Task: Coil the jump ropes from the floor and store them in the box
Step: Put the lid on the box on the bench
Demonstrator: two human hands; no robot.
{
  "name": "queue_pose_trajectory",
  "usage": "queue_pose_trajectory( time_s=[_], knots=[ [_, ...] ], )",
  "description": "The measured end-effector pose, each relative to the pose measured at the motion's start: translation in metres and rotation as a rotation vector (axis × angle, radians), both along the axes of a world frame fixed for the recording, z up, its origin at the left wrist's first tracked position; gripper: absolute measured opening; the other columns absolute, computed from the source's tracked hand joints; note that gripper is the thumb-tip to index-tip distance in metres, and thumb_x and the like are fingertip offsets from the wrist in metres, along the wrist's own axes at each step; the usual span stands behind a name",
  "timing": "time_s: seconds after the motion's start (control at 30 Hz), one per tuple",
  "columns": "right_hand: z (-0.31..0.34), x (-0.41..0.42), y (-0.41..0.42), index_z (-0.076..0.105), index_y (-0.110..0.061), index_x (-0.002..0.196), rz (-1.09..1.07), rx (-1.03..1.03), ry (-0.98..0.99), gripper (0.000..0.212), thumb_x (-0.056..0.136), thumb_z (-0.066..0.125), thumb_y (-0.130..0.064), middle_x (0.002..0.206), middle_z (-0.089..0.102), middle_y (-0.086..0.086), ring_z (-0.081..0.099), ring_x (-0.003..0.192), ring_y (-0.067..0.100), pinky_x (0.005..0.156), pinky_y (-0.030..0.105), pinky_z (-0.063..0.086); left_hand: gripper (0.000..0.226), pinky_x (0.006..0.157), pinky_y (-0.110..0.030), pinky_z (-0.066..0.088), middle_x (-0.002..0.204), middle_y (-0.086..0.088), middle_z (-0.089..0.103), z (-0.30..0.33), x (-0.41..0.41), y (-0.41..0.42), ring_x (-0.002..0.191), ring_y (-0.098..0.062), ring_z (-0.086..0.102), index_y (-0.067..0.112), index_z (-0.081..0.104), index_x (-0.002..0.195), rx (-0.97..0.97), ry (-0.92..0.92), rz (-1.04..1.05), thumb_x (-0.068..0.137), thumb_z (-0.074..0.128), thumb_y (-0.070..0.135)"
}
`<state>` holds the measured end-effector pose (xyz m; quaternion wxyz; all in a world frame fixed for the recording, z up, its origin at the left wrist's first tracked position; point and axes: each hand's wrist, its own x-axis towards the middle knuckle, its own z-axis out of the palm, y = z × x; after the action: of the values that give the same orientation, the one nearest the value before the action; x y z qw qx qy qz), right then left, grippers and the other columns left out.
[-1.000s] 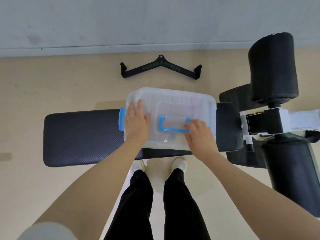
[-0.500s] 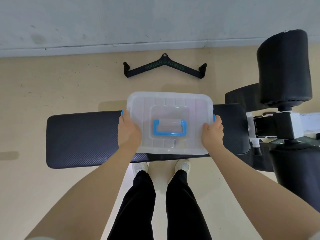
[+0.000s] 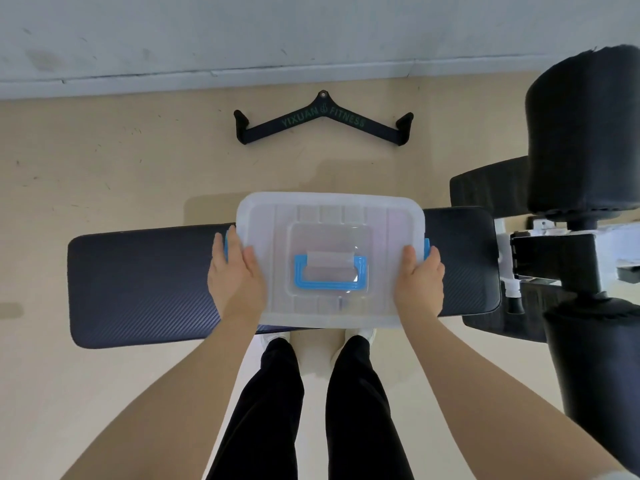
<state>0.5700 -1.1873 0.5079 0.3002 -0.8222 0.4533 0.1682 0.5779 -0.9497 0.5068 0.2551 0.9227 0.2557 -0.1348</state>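
Bare forearms, loose black trousers (image 3: 277, 410), white shoes (image 3: 275, 337), a pale sleeve edge (image 3: 620, 474) at lower right

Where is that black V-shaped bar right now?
The V-shaped bar lies on the floor by the wall, beyond the bench and box.

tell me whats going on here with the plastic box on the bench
A person stands at a padded bench with a clear plastic box resting on it, lid on and blue handle lying flat. The left hand and right hand grip the box's two short ends, by the blue side latches. A black V-shaped cable bar lies on the floor beyond. No jump ropes show on the floor.
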Motion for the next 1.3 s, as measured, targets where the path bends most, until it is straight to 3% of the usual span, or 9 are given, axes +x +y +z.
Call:
queue_pose_trajectory(
  time_s=[0.3, 0.37, 0.5, 0.67, 0.83, 0.93, 1.0, 1.1, 1.3],
  knots=[
    [0.004, -0.005, -0.004, 0.021, -0.019, 0.144, -0.069, 0.157, -0.131, 0.061, 0.093, 0.038, -0.049, 0.143, 0.035, 0.003, 0.046, 0.123, 0.024, 0.099, 0.046, 0.043, 0.068, 0.108, -0.049, 0.034, 0.154, -0.004, 0.022, 0.004, 0.004, 0.008, 0.136, -0.026, 0.033, 0.024, -0.001, 0.15, -0.341, 0.024, 0.215, 0.097, 0.037, 0.042],
    [0.008, -0.002, -0.007, 0.02, -0.021, 0.145, -0.076, 0.215, -0.123, 0.061, 0.093, 0.039, -0.048, 0.143, 0.033, 0.004, 0.045, 0.123, 0.024, 0.1, 0.046, 0.043, 0.068, 0.107, -0.048, 0.034, 0.153, -0.005, 0.022, 0.009, 0.006, 0.009, 0.135, -0.027, 0.034, 0.023, 0.002, 0.15, -0.378, 0.057, 0.239, 0.096, 0.038, 0.042],
    [0.011, 0.006, -0.008, 0.015, -0.022, 0.147, 0.104, 0.093, -0.093, 0.055, 0.098, 0.03, -0.039, 0.148, 0.027, 0.008, 0.036, 0.13, 0.029, 0.103, 0.049, 0.035, 0.054, 0.105, -0.05, 0.035, 0.154, -0.004, 0.019, 0.014, 0.008, 0.005, 0.133, -0.028, 0.032, 0.03, 0.009, 0.149, -0.199, -0.019, 0.006, 0.1, 0.03, 0.031],
    [0.001, 0.003, -0.009, 0.031, -0.019, 0.139, 0.132, 0.12, -0.158, 0.046, 0.098, 0.025, -0.037, 0.142, 0.033, 0.004, 0.046, 0.118, 0.024, 0.096, 0.043, 0.042, 0.053, 0.107, -0.045, 0.034, 0.153, -0.003, 0.019, 0.002, 0.005, 0.009, 0.134, -0.025, 0.031, 0.027, 0.013, 0.149, -0.274, -0.069, 0.024, 0.1, 0.03, 0.032],
    [0.001, 0.004, -0.011, 0.027, -0.025, 0.14, 0.11, 0.174, -0.207, 0.043, 0.097, 0.03, -0.035, 0.14, 0.033, 0.003, 0.047, 0.113, 0.021, 0.092, 0.04, 0.042, 0.066, 0.108, -0.045, 0.035, 0.151, -0.002, 0.028, 0.003, 0.005, 0.008, 0.134, -0.023, 0.035, 0.024, 0.008, 0.15, -0.379, -0.052, 0.21, 0.096, 0.042, 0.039],
    [0.011, 0.006, -0.016, 0.007, -0.034, 0.146, -0.096, 0.349, -0.241, 0.064, 0.094, 0.045, -0.034, 0.146, 0.031, 0.002, 0.044, 0.123, 0.026, 0.103, 0.049, 0.039, 0.063, 0.096, -0.045, 0.047, 0.132, -0.005, 0.052, 0.006, 0.004, 0.018, 0.116, -0.025, 0.054, 0.019, 0.032, 0.141, -0.492, 0.055, 0.353, 0.089, 0.053, 0.048],
    [0.019, 0.007, -0.018, 0.012, -0.027, 0.146, -0.126, 0.336, -0.164, 0.068, 0.091, 0.052, -0.037, 0.139, 0.04, 0.005, 0.049, 0.12, 0.029, 0.1, 0.048, 0.043, 0.045, 0.086, -0.042, 0.052, 0.11, -0.005, 0.06, 0.011, 0.004, 0.023, 0.099, -0.024, 0.06, 0.015, 0.053, 0.119, -0.456, 0.048, 0.3, 0.087, 0.057, 0.046],
    [0.026, 0.009, -0.017, 0.049, -0.011, 0.12, -0.022, 0.216, -0.082, 0.039, 0.09, 0.053, -0.036, 0.109, 0.057, 0.009, 0.059, 0.104, 0.028, 0.083, 0.037, 0.049, 0.037, 0.068, -0.035, 0.045, 0.096, -0.011, 0.058, 0.02, 0.009, 0.025, 0.085, -0.027, 0.057, 0.007, 0.057, 0.097, -0.24, 0.018, 0.061, 0.089, 0.055, 0.043],
    [0.035, 0.017, -0.02, 0.048, -0.006, 0.121, 0.101, 0.186, 0.043, 0.034, 0.094, 0.05, -0.025, 0.103, 0.054, 0.009, 0.053, 0.09, 0.022, 0.083, 0.037, 0.048, 0.029, 0.067, -0.03, 0.037, 0.089, -0.01, 0.055, 0.031, 0.015, 0.018, 0.084, -0.028, 0.055, -0.002, 0.055, 0.102, -0.15, 0.077, 0.002, 0.094, 0.047, 0.025]
  ],
)
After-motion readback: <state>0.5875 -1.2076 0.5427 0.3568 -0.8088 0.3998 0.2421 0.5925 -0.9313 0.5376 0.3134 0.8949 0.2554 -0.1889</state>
